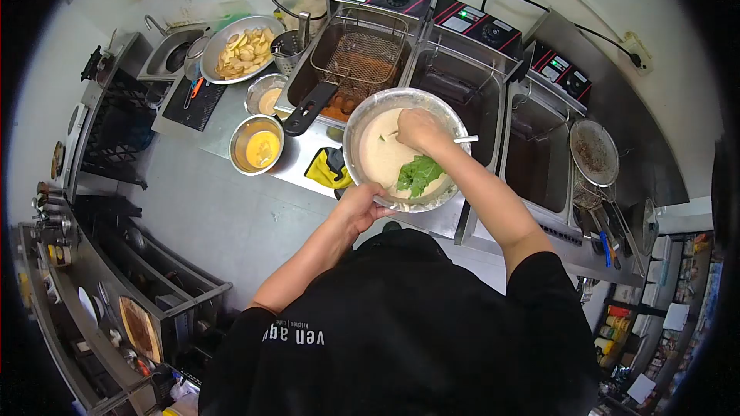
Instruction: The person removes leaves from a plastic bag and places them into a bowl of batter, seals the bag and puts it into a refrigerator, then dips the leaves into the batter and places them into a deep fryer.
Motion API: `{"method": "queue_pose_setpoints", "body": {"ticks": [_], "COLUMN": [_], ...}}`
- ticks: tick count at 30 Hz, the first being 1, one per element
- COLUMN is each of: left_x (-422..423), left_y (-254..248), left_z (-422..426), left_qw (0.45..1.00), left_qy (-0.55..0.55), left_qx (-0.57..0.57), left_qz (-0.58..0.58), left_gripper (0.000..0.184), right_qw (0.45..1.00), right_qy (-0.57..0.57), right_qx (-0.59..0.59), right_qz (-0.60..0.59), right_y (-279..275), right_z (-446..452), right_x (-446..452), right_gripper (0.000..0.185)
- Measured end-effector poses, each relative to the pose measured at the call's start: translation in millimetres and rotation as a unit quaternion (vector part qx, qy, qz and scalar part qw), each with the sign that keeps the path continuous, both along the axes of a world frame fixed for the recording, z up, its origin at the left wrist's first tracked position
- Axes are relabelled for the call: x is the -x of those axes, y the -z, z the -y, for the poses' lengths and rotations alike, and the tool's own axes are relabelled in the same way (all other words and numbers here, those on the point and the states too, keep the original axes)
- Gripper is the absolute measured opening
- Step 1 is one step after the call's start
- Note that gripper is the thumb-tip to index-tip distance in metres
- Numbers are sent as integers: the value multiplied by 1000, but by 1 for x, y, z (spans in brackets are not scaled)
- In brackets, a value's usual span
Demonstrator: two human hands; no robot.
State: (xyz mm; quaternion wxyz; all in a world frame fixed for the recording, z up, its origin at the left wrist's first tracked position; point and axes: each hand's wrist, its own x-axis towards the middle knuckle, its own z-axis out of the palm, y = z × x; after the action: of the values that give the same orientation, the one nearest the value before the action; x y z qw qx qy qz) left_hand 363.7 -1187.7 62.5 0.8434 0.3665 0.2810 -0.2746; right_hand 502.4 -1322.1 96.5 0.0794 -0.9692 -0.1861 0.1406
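A large metal bowl [349, 150] of pale, creamy batter [378, 156] sits in front of me at the fryers. My left hand [366, 206] grips its near left rim, thumb over the edge. Inside the bowl, my right hand [420, 129] is closed, with its fingertips down at the batter's surface. Small green bits show beside those fingers, but what they pinch is hidden. A green leaf [418, 175] lies on the batter below my right wrist. The handle of a spoon or similar utensil [466, 139] sticks out over the right rim.
Behind the bowl stand deep fryers [455, 85], one with a wire basket [362, 50] whose black handle [308, 110] points toward me. Left are a pot of yellow liquid [258, 150], a smaller bowl [267, 98], a bowl of sliced potatoes [245, 54] and a yellow-black cloth [329, 168]. Strainers [593, 152] hang right.
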Motion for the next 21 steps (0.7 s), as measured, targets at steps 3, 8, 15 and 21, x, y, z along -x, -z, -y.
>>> {"method": "queue_pose_setpoints", "body": {"ticks": [3,8,15,21], "left_x": [1,1,-1,-2], "left_y": [1,-3,8,5], "left_z": [-1,-2,-3,-6], "left_qw": [1000,1000,1000,999], "left_qy": [2,9,10,8], "left_qx": [2,0,20,23], "left_qz": [6,13,20,28], "left_gripper": [47,46,48,50], "right_qw": [1000,999,984,992], "right_qy": [16,-6,-62,-62], "right_qx": [-12,0,-14,-37], "right_qz": [21,53,168,101], "right_y": [12,-2,-64,-79], "right_z": [1,10,14,26], "right_x": [-7,-12,6,-2], "right_gripper": [23,22,21,15]}}
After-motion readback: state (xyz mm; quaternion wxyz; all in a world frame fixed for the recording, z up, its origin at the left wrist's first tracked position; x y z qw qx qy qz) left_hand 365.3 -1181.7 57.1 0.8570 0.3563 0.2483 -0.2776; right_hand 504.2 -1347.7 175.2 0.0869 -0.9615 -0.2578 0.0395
